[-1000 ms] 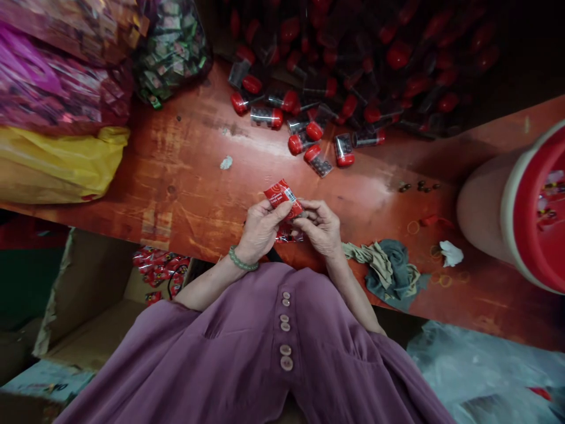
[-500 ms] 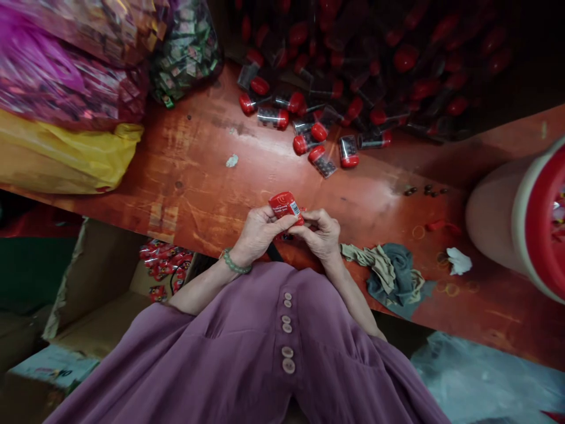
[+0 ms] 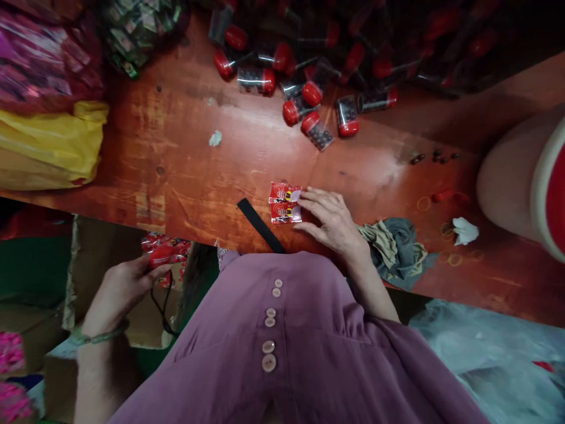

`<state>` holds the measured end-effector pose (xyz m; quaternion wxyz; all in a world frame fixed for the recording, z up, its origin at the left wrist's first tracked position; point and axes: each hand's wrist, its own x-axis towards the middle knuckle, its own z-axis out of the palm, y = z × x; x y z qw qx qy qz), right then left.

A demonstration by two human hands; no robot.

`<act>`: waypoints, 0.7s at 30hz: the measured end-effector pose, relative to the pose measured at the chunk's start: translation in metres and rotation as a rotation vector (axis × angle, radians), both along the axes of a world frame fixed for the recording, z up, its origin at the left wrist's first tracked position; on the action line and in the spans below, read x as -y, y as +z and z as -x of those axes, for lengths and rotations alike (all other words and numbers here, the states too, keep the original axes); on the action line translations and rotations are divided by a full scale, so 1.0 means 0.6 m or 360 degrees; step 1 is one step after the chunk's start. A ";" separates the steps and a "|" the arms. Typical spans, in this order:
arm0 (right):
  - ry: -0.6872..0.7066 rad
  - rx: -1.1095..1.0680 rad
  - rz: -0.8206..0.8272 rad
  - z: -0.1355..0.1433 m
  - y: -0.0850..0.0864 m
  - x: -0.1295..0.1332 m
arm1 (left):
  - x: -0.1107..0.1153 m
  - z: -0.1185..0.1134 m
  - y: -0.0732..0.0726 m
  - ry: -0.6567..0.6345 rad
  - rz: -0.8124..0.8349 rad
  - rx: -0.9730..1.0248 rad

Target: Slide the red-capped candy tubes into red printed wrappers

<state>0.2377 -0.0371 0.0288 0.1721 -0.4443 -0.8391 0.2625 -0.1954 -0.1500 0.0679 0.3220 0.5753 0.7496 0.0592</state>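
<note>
Over the cardboard box at the left, my left hand pinches a small red packet between thumb and fingers. A green bead bracelet circles that wrist. My right hand lies on the table with fingers stretched out and apart. Its fingertips touch the right edge of the red printed labels, two of which lie one above the other. A flat black strip rests at the table's edge, between my hands. More red packets lie inside the box, partly hidden behind my left hand.
Clear bottles with red caps are heaped at the back. Bulging bags, one of them yellow, stand at the back left. Crumpled cloths, a white scrap and a large tub are at the right. The cardboard box stands below the table.
My left hand has left the table's middle and moved down-left to the box with a red packet. My right hand has let go and spread on the table. The view has shifted.
</note>
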 end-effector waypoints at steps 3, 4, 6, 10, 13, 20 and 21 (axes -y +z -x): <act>0.0069 0.0136 -0.0015 0.005 -0.018 0.011 | 0.008 0.029 0.012 -0.0219 0.0185 -0.0732; 0.0064 0.0155 -0.0040 0.009 -0.023 0.014 | -0.001 0.014 0.017 -0.0257 0.0100 -0.0830; 0.0039 0.0176 -0.0125 0.015 -0.033 0.018 | -0.034 -0.050 0.025 -0.0326 -0.0260 -0.0739; 0.0007 0.0190 -0.0424 0.024 -0.041 0.020 | -0.121 -0.233 0.004 -0.0774 -0.0899 -0.0003; -0.0031 0.0193 -0.0564 0.034 -0.042 0.016 | -0.170 -0.332 -0.032 -0.1154 -0.1020 0.0042; -0.0126 0.0123 -0.0548 0.048 -0.034 -0.004 | -0.213 -0.368 -0.078 -0.1339 -0.1210 -0.0095; -0.0101 0.0146 -0.0448 0.045 -0.026 -0.009 | -0.216 -0.366 -0.080 -0.1320 -0.1255 -0.0056</act>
